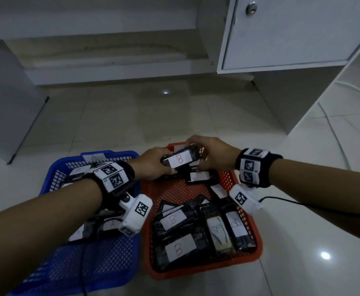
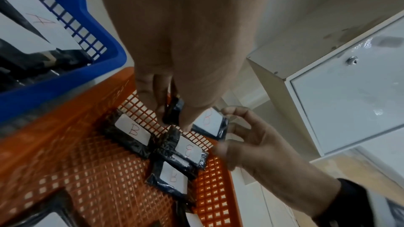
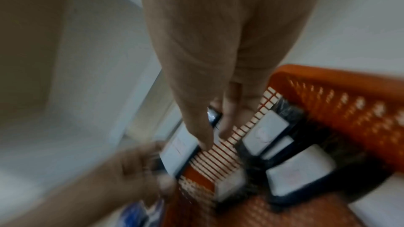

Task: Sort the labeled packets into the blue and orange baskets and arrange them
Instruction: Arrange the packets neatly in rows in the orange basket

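Both hands, left [image 1: 151, 165] and right [image 1: 213, 154], pinch a B packet [image 1: 180, 160] over the orange basket's [image 1: 247, 214] far edge; lay it flat, label up, beside its neighbours.

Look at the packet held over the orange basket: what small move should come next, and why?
Probably lower the B packet into the orange basket, beside the others at its far end. Both hands, left hand and right hand, hold it above that basket, where the readable labels say B and bare mesh remains.
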